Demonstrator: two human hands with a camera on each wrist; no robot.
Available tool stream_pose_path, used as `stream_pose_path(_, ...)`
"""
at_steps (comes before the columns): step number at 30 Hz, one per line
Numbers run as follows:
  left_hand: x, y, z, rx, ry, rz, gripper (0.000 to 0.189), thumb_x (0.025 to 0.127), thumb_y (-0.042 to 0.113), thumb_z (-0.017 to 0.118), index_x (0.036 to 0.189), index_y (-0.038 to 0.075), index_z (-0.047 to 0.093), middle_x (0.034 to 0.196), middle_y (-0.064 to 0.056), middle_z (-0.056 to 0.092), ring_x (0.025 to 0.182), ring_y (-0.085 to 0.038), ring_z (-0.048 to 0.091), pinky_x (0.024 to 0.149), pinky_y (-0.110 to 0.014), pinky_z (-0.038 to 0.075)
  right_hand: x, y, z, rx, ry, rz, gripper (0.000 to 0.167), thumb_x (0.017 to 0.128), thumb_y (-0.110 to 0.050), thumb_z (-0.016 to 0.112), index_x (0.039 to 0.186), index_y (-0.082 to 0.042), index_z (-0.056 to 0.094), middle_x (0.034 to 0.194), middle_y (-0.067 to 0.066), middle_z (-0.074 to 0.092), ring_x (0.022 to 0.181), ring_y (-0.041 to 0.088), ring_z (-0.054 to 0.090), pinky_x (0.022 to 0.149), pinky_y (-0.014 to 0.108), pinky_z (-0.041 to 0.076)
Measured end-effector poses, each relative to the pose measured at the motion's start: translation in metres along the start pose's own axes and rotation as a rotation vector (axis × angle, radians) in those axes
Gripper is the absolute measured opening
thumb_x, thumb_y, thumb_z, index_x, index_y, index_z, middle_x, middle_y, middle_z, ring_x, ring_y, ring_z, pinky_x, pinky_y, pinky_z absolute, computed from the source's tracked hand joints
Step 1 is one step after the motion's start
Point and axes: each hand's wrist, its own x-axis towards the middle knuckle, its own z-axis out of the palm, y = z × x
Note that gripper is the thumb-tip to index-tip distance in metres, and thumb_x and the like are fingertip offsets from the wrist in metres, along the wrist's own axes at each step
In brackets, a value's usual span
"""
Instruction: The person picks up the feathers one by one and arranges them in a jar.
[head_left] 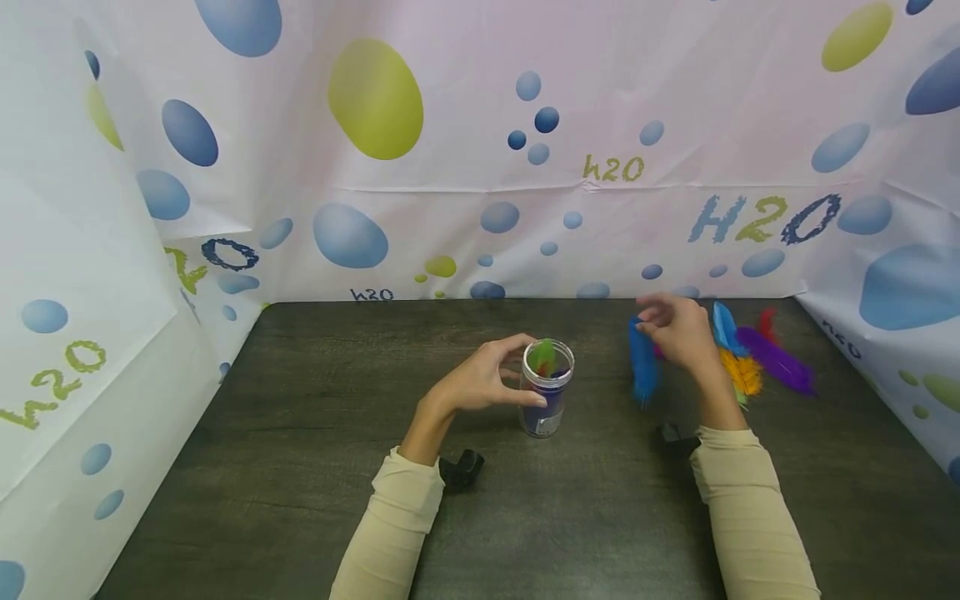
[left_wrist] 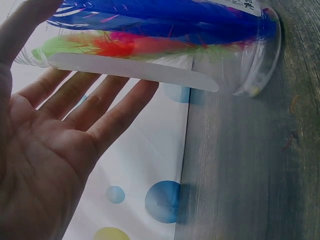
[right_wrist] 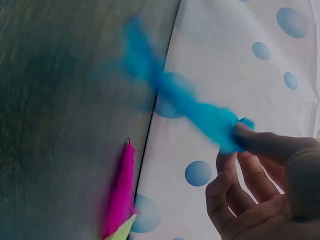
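My left hand (head_left: 480,375) steadies a clear plastic jar (head_left: 542,421) on the table, thumb across its near side and fingers at the far side. Inside the jar, in the left wrist view, lie blue feathers (left_wrist: 165,20) and a green and orange feather (left_wrist: 115,46). To the right, my right hand (head_left: 678,332) pinches a blue feather (head_left: 642,362) between thumb and fingers; it hangs down above the table. The feather is blurred in the right wrist view. A magenta feather (right_wrist: 121,192) lies below that hand, mostly hidden in the head view.
Right of my right hand lie loose feathers: a light blue feather (head_left: 726,329), an orange feather (head_left: 742,371), a purple feather (head_left: 776,360) and a red feather (head_left: 768,325). The dark wooden table (head_left: 315,433) ends at a white curtain (head_left: 465,100) with blue and green spots.
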Motion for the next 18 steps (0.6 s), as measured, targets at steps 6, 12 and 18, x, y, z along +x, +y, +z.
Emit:
stream_pose_path(6, 0.0001, 0.0012, 0.0, 0.004, -0.001, 0.004, 0.062, 0.087, 0.004, 0.082, 0.141, 0.0, 0.053, 0.13, -0.016, 0.063, 0.125, -0.026, 0.062, 0.1, -0.034, 0.057, -0.0008, 0.0028, -0.0018, 0.152, 0.032, 0.1, 0.029, 0.1, -0.009, 0.07, 0.124, 0.007, 0.067, 0.103, 0.021, 0.075, 0.079, 0.0, 0.067, 0.071, 0.007, 0.049)
stream_pose_path(12, -0.0003, 0.001, -0.0001, 0.004, 0.003, -0.003, 0.062, 0.087, 0.004, 0.082, 0.141, 0.0, 0.052, 0.131, -0.015, 0.063, 0.126, -0.025, 0.062, 0.1, -0.033, 0.056, 0.0, 0.0053, -0.0033, 0.267, 0.048, 0.159, 0.031, 0.103, -0.012, 0.066, 0.125, 0.009, 0.065, 0.084, -0.012, 0.072, 0.074, -0.007, 0.063, 0.073, 0.011, 0.055)
stream_pose_path(18, -0.0008, 0.0003, 0.0003, 0.015, 0.005, -0.011, 0.062, 0.086, 0.003, 0.083, 0.141, 0.0, 0.053, 0.132, -0.014, 0.063, 0.127, -0.026, 0.061, 0.101, -0.034, 0.056, -0.0007, 0.0044, -0.0053, 0.353, 0.062, 0.238, 0.035, 0.103, -0.016, 0.066, 0.127, 0.01, 0.063, 0.076, -0.025, 0.067, 0.074, -0.003, 0.065, 0.074, 0.017, 0.059)
